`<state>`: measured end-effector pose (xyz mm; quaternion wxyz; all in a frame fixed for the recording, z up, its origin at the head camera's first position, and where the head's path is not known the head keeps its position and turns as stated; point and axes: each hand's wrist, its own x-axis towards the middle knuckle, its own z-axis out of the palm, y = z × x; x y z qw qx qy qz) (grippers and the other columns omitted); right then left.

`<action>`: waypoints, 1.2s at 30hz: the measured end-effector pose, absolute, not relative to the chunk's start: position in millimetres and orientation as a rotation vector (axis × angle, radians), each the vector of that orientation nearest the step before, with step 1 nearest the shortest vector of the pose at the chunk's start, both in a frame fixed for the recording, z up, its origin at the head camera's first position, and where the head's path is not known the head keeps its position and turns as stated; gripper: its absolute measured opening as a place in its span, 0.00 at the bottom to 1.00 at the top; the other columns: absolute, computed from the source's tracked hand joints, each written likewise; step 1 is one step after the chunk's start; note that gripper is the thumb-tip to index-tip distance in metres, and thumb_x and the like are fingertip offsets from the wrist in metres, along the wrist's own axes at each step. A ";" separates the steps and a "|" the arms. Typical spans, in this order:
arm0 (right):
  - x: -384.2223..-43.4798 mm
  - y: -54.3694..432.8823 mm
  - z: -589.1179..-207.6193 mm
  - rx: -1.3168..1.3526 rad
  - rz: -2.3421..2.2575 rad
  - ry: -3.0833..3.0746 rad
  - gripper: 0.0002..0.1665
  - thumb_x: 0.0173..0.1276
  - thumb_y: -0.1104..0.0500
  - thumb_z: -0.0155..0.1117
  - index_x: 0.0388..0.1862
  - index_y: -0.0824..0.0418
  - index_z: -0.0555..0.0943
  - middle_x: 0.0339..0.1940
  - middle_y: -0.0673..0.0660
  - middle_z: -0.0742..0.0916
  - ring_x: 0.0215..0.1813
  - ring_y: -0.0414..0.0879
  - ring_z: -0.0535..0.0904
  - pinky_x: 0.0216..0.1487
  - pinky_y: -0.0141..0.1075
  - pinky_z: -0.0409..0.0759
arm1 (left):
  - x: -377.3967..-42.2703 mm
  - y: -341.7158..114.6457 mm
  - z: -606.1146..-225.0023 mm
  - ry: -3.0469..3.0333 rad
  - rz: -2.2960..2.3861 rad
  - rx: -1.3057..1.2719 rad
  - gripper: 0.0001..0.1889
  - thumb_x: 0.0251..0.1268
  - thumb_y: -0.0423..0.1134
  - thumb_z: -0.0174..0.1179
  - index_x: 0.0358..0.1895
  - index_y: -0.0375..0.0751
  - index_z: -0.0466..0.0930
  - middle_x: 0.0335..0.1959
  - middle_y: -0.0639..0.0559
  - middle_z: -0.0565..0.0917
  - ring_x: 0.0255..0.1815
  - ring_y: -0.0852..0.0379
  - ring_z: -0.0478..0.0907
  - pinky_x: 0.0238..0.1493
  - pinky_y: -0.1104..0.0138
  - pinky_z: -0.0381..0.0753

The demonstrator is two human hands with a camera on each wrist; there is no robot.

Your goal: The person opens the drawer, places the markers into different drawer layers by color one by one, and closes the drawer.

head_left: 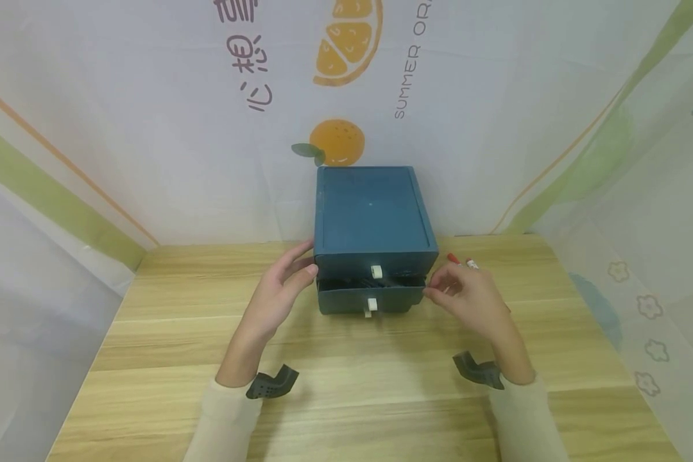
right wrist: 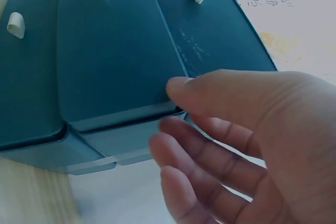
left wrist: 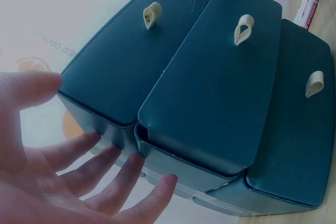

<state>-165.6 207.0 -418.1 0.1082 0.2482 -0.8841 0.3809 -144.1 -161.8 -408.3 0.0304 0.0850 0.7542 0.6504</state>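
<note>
Hands flank a small blue drawer chest (head_left: 372, 218) that sits at twelve o'clock on the wooden table (head_left: 346, 366), backed against the printed curtain. The left hand (head_left: 277, 292) lies with fingers straight and spread, fingertips (left wrist: 137, 163) touching the chest's left wall near the front edge; it grips nothing. The right hand (head_left: 468, 295) comes in from three o'clock, thumb (right wrist: 181, 85) and relaxed fingers brushing the right end of the middle drawer (head_left: 372, 290), which stands a little proud of the others. I can't tell whether that hand truly pinches the drawer edge or only rests against it. Each drawer front carries a pale loop pull (head_left: 376, 272). A red-and-white marker (head_left: 462, 261) lies on the table just behind the right hand, at about one o'clock from it.

To my eye the step in hand is working that drawer along its runners, the left hand bracing the chest. Whatever follows wants an even push or pull from both sides so the drawer doesn't jam.
</note>
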 end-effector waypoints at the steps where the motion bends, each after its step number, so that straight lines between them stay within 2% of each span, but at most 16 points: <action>1: -166.4 207.1 -418.6 0.726 1.130 -2.592 0.12 0.65 0.70 0.82 0.37 0.56 0.88 0.33 0.45 0.90 0.34 0.41 0.86 0.40 0.38 0.87 | -144.1 -161.7 -408.2 2.323 2.005 0.262 0.32 0.87 0.43 0.59 0.87 0.44 0.65 0.80 0.39 0.73 0.75 0.39 0.77 0.79 0.37 0.69; 6: -169.0 207.6 -422.3 0.685 1.183 -2.573 0.12 0.64 0.70 0.83 0.41 0.60 0.88 0.36 0.48 0.90 0.36 0.42 0.89 0.41 0.36 0.88 | -143.6 -161.3 -407.1 2.312 2.009 0.256 0.32 0.87 0.43 0.60 0.87 0.45 0.65 0.80 0.39 0.74 0.74 0.39 0.78 0.79 0.38 0.70; 7: -169.3 207.6 -423.2 0.676 1.186 -2.572 0.12 0.64 0.69 0.83 0.41 0.60 0.88 0.37 0.49 0.91 0.37 0.43 0.89 0.37 0.35 0.88 | -143.6 -161.3 -407.2 2.313 2.009 0.256 0.32 0.87 0.43 0.60 0.87 0.45 0.65 0.80 0.39 0.74 0.74 0.39 0.78 0.79 0.38 0.70; 15: -172.4 202.0 -429.1 0.590 1.203 -2.548 0.16 0.65 0.70 0.83 0.48 0.62 0.87 0.41 0.54 0.93 0.40 0.49 0.92 0.42 0.26 0.87 | -142.6 -161.5 -407.6 2.311 2.007 0.260 0.32 0.87 0.44 0.60 0.87 0.47 0.65 0.80 0.40 0.74 0.75 0.39 0.77 0.79 0.36 0.68; 20: -172.2 197.9 -430.0 0.534 1.218 -2.560 0.15 0.66 0.70 0.82 0.48 0.63 0.87 0.41 0.55 0.93 0.40 0.50 0.91 0.41 0.25 0.87 | -142.5 -160.9 -407.2 2.311 2.016 0.264 0.32 0.86 0.44 0.60 0.87 0.46 0.66 0.80 0.40 0.74 0.76 0.39 0.77 0.79 0.36 0.68; 24: -171.4 196.2 -430.3 0.518 1.192 -2.553 0.13 0.67 0.70 0.82 0.46 0.62 0.88 0.39 0.54 0.93 0.39 0.50 0.91 0.39 0.28 0.88 | -142.4 -160.5 -406.8 2.306 2.015 0.259 0.32 0.87 0.43 0.60 0.87 0.45 0.65 0.80 0.39 0.74 0.76 0.38 0.77 0.79 0.36 0.69; 28: -170.9 195.6 -430.5 0.529 1.130 -2.537 0.12 0.65 0.69 0.83 0.41 0.61 0.87 0.35 0.52 0.92 0.35 0.49 0.90 0.37 0.36 0.90 | -142.4 -160.2 -406.2 2.308 2.012 0.253 0.32 0.87 0.43 0.60 0.87 0.45 0.65 0.80 0.39 0.74 0.75 0.38 0.77 0.79 0.36 0.69; 32: -171.2 196.2 -430.6 0.539 1.066 -2.542 0.12 0.64 0.68 0.84 0.35 0.59 0.86 0.30 0.50 0.90 0.30 0.48 0.89 0.44 0.45 0.85 | -142.4 -160.1 -405.7 2.311 2.012 0.256 0.32 0.86 0.43 0.60 0.87 0.45 0.65 0.80 0.39 0.74 0.75 0.38 0.77 0.78 0.35 0.69; 36: -171.8 197.6 -430.8 0.536 1.048 -2.571 0.11 0.65 0.66 0.84 0.33 0.58 0.87 0.28 0.48 0.90 0.29 0.47 0.87 0.49 0.51 0.76 | -142.3 -160.8 -406.7 2.315 2.008 0.262 0.32 0.87 0.43 0.59 0.87 0.44 0.64 0.80 0.38 0.73 0.76 0.38 0.76 0.79 0.35 0.68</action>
